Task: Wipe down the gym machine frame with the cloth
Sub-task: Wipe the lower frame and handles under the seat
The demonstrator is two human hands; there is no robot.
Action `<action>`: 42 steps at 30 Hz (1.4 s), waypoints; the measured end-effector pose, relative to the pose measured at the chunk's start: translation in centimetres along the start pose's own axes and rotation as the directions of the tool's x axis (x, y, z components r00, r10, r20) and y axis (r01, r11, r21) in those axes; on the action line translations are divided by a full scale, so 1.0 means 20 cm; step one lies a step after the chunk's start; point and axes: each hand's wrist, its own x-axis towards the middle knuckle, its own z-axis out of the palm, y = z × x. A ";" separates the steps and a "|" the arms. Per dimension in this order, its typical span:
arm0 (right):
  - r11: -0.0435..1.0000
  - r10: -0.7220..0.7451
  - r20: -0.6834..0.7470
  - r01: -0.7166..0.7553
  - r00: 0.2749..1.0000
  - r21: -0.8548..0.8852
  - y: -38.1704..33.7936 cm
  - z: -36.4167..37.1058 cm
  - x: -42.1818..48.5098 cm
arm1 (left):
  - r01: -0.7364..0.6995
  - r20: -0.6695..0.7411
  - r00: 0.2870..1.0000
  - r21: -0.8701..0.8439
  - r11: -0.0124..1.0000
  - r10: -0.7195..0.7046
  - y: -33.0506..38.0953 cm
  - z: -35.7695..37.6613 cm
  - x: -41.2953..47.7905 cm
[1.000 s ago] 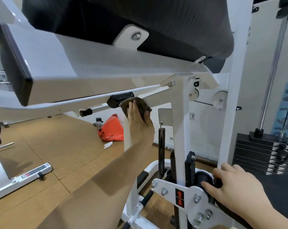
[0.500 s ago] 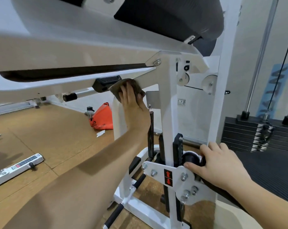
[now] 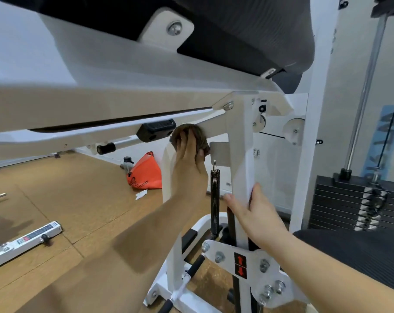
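The white gym machine frame [image 3: 123, 102] fills the view, with a slanted beam under a black pad [image 3: 236, 30] and an upright post [image 3: 239, 154]. My left hand [image 3: 189, 163] reaches up and holds a bunched brown cloth [image 3: 202, 142] against the underside of the slanted bar, just right of a black rubber stop [image 3: 156, 129]. My fingers cover most of the cloth. My right hand [image 3: 257, 213] grips the upright post at mid height, thumb on the right side and fingers on the left.
A black coil spring [image 3: 214, 195] hangs between my two hands. An orange bag [image 3: 146, 172] and a bottle [image 3: 127, 162] sit on the wooden floor behind. A black weight stack [image 3: 354, 204] with guide rods stands at the right. Bolted pivot plate [image 3: 254, 267] lies below.
My right hand left the black roller by the pivot plate and moved up to grip the upright post. My left hand keeps the cloth near the black stop, shifted slightly.
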 end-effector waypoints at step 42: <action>0.986 -0.102 -0.194 0.073 0.976 -0.152 0.10 0.17 0.04 | 0.482 -0.015 0.875 0.111 0.869 -0.483 -0.46 0.09 -0.44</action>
